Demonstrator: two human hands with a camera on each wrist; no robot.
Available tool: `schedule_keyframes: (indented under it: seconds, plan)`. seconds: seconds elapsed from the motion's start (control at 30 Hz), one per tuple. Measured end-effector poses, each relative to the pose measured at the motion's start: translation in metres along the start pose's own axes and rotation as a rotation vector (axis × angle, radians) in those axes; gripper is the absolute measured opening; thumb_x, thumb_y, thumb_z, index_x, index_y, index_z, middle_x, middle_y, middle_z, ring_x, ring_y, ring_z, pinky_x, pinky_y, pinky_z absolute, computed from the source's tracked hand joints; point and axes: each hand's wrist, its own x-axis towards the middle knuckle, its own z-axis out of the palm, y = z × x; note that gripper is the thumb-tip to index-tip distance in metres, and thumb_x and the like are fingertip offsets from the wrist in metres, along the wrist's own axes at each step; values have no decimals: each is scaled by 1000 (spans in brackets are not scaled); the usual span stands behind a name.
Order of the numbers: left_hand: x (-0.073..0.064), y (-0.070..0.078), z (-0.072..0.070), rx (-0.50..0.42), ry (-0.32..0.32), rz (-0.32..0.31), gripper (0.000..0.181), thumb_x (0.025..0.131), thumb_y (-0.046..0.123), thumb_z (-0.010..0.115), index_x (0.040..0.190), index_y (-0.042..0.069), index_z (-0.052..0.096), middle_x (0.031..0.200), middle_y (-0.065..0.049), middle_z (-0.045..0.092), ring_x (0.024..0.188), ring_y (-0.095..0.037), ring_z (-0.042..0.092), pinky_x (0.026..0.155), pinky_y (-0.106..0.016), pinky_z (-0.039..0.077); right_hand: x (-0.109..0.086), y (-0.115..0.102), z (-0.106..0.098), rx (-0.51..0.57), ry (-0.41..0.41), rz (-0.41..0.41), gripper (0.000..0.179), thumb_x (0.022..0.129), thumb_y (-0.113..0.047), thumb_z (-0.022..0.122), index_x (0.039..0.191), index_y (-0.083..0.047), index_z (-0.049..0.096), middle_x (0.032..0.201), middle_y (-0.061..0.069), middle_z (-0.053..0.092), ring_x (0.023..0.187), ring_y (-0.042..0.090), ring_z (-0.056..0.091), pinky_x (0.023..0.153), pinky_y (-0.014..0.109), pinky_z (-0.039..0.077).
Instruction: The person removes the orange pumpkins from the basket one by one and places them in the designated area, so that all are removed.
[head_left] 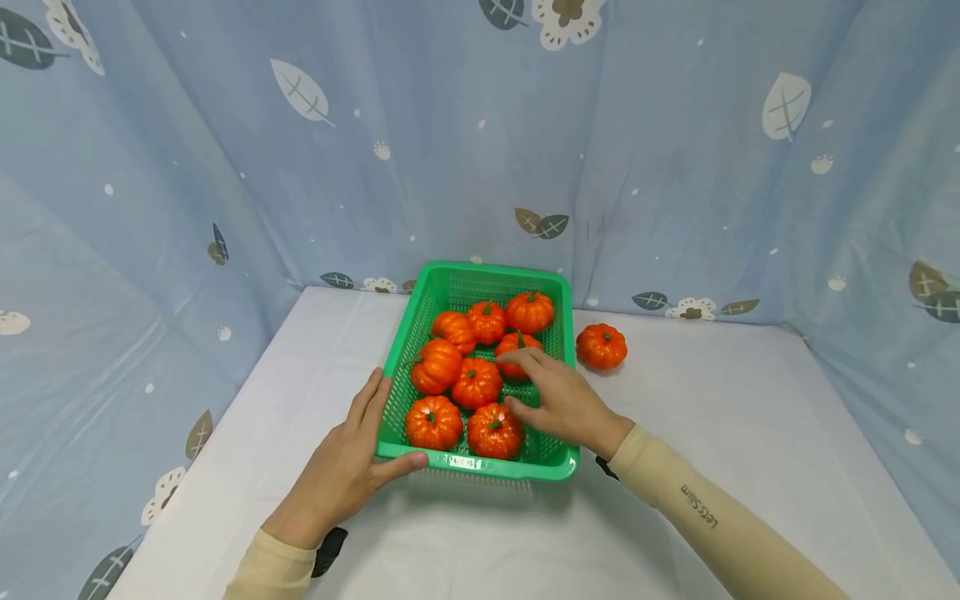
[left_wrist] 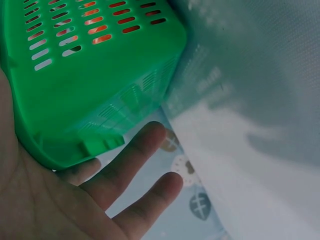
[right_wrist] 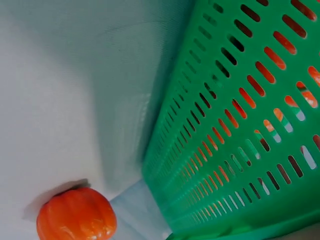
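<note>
A green plastic basket (head_left: 480, 471) with slotted walls holds several small orange pumpkins, such as the pumpkin (head_left: 434, 422) at its near left. My left hand (head_left: 337, 467) rests at the basket's near left corner, thumb over the front rim and fingers stretched along the outer side. In the left wrist view, the left fingers (left_wrist: 125, 170) are spread below the green wall. Above the basket's right side is my right hand (head_left: 566, 402), thumb and fingers apart, fingertips at a pumpkin (head_left: 519, 367) partly hidden by them. Whether they touch it, I cannot tell. The right wrist view does not show that hand's fingers.
One more pumpkin (head_left: 601, 347) lies on the white table (head_left: 712, 400), just right of the basket; it also appears as an orange pumpkin (right_wrist: 76, 215) in the right wrist view. A blue patterned curtain (head_left: 465, 150) hangs behind the table and along both sides.
</note>
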Motion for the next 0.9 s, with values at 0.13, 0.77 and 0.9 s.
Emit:
schedule_keyframes:
  seconds: [0.13,0.77,0.9]
  plan:
    - [0,0,0,0,-2,0,113,85,74,61,164,11,11,170,-6,6,110,-48,62,97,-58,47,2,-3,1,-58,-29,19,53,93,-31,73,140,-18,55,133,2,60,109,26,64,91,46,51]
    - [0,0,-1,-20,-19,-14,112,85,73,62,164,13,10,170,-3,4,112,-48,61,97,-58,47,10,-9,4,-152,-71,-4,59,94,-44,70,143,-16,54,132,2,59,117,19,58,100,46,47]
    - [0,1,-1,-15,-26,-21,113,85,75,61,164,14,10,170,-3,4,112,-48,61,97,-58,47,13,-10,6,-152,-79,-1,61,95,-47,68,145,-17,52,139,3,56,123,23,57,105,45,45]
